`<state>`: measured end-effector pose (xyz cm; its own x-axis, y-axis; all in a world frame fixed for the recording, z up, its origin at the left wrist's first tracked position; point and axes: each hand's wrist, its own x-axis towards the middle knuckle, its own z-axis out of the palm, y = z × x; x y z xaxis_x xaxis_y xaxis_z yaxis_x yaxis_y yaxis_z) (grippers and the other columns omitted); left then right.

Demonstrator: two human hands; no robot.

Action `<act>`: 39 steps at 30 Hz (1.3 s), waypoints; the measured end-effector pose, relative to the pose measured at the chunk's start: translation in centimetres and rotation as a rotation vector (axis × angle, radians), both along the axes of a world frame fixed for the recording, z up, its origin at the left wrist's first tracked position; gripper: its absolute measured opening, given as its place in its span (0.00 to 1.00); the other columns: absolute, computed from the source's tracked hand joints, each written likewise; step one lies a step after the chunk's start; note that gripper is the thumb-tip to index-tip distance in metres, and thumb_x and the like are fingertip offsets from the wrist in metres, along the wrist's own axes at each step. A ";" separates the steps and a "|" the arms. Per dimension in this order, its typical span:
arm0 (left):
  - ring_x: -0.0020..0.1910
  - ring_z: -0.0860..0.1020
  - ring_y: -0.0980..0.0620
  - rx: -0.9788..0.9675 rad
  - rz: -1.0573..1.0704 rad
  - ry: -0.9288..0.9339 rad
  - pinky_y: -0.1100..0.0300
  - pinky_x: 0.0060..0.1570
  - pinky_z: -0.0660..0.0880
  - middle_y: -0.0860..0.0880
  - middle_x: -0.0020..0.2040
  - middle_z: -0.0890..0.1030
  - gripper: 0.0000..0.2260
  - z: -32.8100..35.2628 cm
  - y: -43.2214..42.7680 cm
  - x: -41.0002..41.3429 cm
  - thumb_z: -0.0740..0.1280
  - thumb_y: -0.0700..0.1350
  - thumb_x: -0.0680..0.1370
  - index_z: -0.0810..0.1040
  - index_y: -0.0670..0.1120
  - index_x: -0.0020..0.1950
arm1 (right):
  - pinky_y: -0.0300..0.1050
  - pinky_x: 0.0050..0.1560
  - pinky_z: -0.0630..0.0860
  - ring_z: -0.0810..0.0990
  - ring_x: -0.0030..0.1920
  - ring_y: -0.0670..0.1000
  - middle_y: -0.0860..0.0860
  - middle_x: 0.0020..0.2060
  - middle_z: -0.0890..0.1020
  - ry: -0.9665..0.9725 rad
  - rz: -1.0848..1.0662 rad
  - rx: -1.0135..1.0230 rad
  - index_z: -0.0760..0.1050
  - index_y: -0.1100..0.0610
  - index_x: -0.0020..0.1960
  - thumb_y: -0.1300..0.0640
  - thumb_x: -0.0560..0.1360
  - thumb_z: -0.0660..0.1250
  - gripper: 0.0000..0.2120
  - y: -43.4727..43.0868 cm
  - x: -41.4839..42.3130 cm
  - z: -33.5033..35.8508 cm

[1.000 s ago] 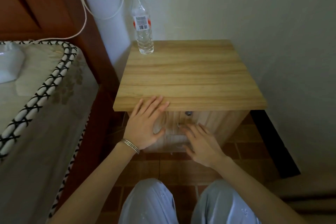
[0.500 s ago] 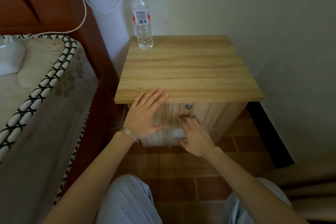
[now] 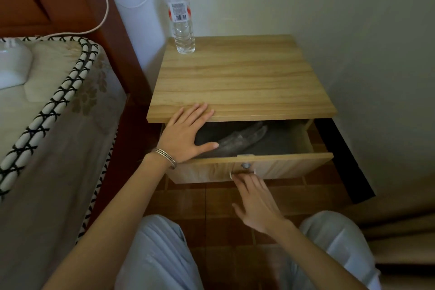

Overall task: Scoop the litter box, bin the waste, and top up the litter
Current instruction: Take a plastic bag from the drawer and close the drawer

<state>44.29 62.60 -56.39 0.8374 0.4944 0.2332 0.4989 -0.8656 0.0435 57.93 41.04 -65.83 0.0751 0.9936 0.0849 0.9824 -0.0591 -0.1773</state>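
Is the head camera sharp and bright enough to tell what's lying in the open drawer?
Head view: dim, soft daylight, no glare; the drawer interior is shadowed, so the dark crumpled object inside stays unidentifiable. Wide-angle bending curves the bedside table edges; the right hand at the handle looks slightly soft.

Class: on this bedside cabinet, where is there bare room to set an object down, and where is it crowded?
Free: most of the cabinet top, from the water bottle at the back left corner to the right edge. Crowded: the front left edge under the left hand, and the open drawer, which holds a crumpled bag.
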 end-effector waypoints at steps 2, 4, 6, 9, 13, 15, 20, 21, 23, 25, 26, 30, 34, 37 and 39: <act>0.76 0.49 0.55 0.016 0.019 0.014 0.49 0.74 0.47 0.52 0.77 0.53 0.40 0.1 -0.4 0.1 0.47 0.74 0.71 0.53 0.52 0.77 | 0.46 0.68 0.57 0.68 0.67 0.52 0.53 0.66 0.71 -0.012 0.016 -0.018 0.63 0.56 0.71 0.44 0.71 0.66 0.33 -1.1 -0.4 -0.6; 0.76 0.49 0.53 0.020 0.034 0.019 0.48 0.74 0.47 0.51 0.77 0.52 0.40 0.1 -1.0 0.0 0.46 0.73 0.71 0.53 0.51 0.77 | 0.48 0.68 0.59 0.69 0.67 0.53 0.53 0.66 0.71 -0.002 0.005 -0.025 0.63 0.56 0.71 0.45 0.71 0.66 0.33 -1.3 -0.6 -0.8; 0.76 0.49 0.52 0.031 0.042 0.028 0.46 0.74 0.47 0.51 0.77 0.52 0.40 0.0 -1.7 -0.4 0.46 0.73 0.72 0.52 0.50 0.77 | 0.48 0.67 0.62 0.70 0.66 0.53 0.53 0.65 0.71 0.017 0.001 -0.027 0.63 0.56 0.71 0.45 0.71 0.66 0.32 -1.2 -0.7 -0.5; 0.76 0.50 0.50 0.055 0.055 0.007 0.43 0.73 0.49 0.50 0.77 0.54 0.39 -0.4 -2.4 -1.4 0.47 0.72 0.73 0.53 0.49 0.77 | 0.42 0.59 0.73 0.74 0.60 0.48 0.50 0.61 0.73 0.078 0.033 0.053 0.67 0.54 0.68 0.49 0.73 0.65 0.26 -1.8 -0.7 1.9; 0.75 0.54 0.50 0.056 0.065 -0.062 0.45 0.73 0.49 0.47 0.76 0.59 0.35 -0.9 -3.5 -2.3 0.49 0.68 0.76 0.56 0.47 0.76 | 0.33 0.49 0.74 0.74 0.53 0.43 0.47 0.55 0.75 0.118 0.115 0.337 0.72 0.52 0.63 0.54 0.76 0.59 0.15 -1.7 0.9 7.9; 0.75 0.55 0.49 0.058 0.060 -0.084 0.45 0.72 0.50 0.47 0.76 0.59 0.34 -1.2 -4.6 -2.0 0.49 0.67 0.76 0.57 0.47 0.76 | 0.36 0.51 0.75 0.75 0.55 0.45 0.50 0.56 0.76 0.086 0.132 0.408 0.73 0.55 0.62 0.57 0.76 0.61 0.15 0.0 2.7 10.2; 0.75 0.56 0.49 -0.008 0.162 -0.118 0.45 0.71 0.53 0.47 0.75 0.60 0.31 -2.6 -6.8 -0.9 0.50 0.63 0.78 0.59 0.46 0.75 | 0.45 0.63 0.71 0.68 0.66 0.47 0.49 0.67 0.69 0.025 0.135 0.077 0.66 0.51 0.70 0.56 0.76 0.64 0.22 6.4 7.2 10.2; 0.75 0.57 0.49 -0.006 0.183 -0.099 0.44 0.71 0.54 0.47 0.75 0.61 0.31 -2.9 -6.9 -0.9 0.50 0.63 0.78 0.60 0.46 0.75 | 0.45 0.65 0.69 0.66 0.68 0.47 0.48 0.68 0.67 0.042 0.137 -0.035 0.64 0.50 0.71 0.55 0.76 0.64 0.24 7.3 7.8 9.5; 0.74 0.58 0.49 0.001 0.212 -0.063 0.44 0.71 0.56 0.47 0.74 0.63 0.31 -3.3 -7.0 -0.8 0.50 0.63 0.78 0.62 0.46 0.75 | 0.47 0.68 0.66 0.64 0.69 0.48 0.48 0.70 0.65 0.078 0.142 -0.215 0.61 0.49 0.72 0.55 0.76 0.65 0.26 9.0 8.4 7.9; 0.73 0.61 0.48 0.000 0.231 -0.064 0.46 0.70 0.57 0.47 0.73 0.66 0.31 -3.4 -6.8 -0.6 0.51 0.63 0.77 0.64 0.46 0.74 | 0.50 0.69 0.63 0.63 0.70 0.50 0.49 0.71 0.64 0.100 0.167 -0.307 0.60 0.49 0.73 0.53 0.75 0.67 0.29 10.1 8.6 6.5; 0.73 0.62 0.49 0.002 0.233 -0.069 0.47 0.70 0.58 0.47 0.73 0.67 0.31 -3.5 -6.8 -0.5 0.52 0.63 0.77 0.65 0.46 0.73 | 0.51 0.70 0.62 0.62 0.71 0.50 0.49 0.72 0.63 0.100 0.187 -0.339 0.59 0.49 0.73 0.52 0.74 0.68 0.31 10.6 8.7 5.9; 0.72 0.64 0.49 0.001 0.230 -0.097 0.49 0.68 0.60 0.47 0.72 0.68 0.30 -3.9 -6.7 -0.5 0.54 0.63 0.77 0.66 0.46 0.73 | 0.51 0.71 0.58 0.59 0.71 0.51 0.50 0.73 0.61 0.104 0.186 -0.470 0.57 0.49 0.74 0.51 0.71 0.70 0.36 12.1 9.0 5.0; 0.70 0.67 0.49 -0.007 0.218 -0.136 0.50 0.67 0.67 0.47 0.70 0.71 0.29 -4.0 -6.7 -0.5 0.55 0.62 0.76 0.67 0.46 0.72 | 0.53 0.69 0.61 0.62 0.70 0.54 0.52 0.71 0.64 0.063 0.206 -0.598 0.57 0.50 0.73 0.52 0.73 0.68 0.33 12.9 8.9 4.5; 0.69 0.69 0.49 0.000 0.204 -0.153 0.51 0.65 0.70 0.47 0.69 0.72 0.29 -3.9 -6.7 -0.5 0.56 0.61 0.76 0.68 0.47 0.71 | 0.52 0.62 0.69 0.72 0.62 0.53 0.54 0.64 0.73 0.131 0.212 -0.599 0.63 0.51 0.69 0.56 0.74 0.67 0.25 13.0 8.7 4.7; 0.69 0.69 0.49 -0.003 0.205 -0.164 0.51 0.64 0.70 0.48 0.69 0.72 0.28 -3.9 -6.8 -0.5 0.57 0.61 0.76 0.68 0.47 0.71 | 0.52 0.60 0.72 0.75 0.58 0.51 0.52 0.60 0.75 0.194 0.199 -0.520 0.66 0.50 0.66 0.58 0.74 0.67 0.22 12.7 8.9 5.0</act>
<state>43.74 55.78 -60.29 0.6708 0.6506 0.3561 0.6497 -0.7470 0.1410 66.85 53.69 -60.87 -0.1514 0.8977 -0.4137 0.9359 -0.0045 -0.3523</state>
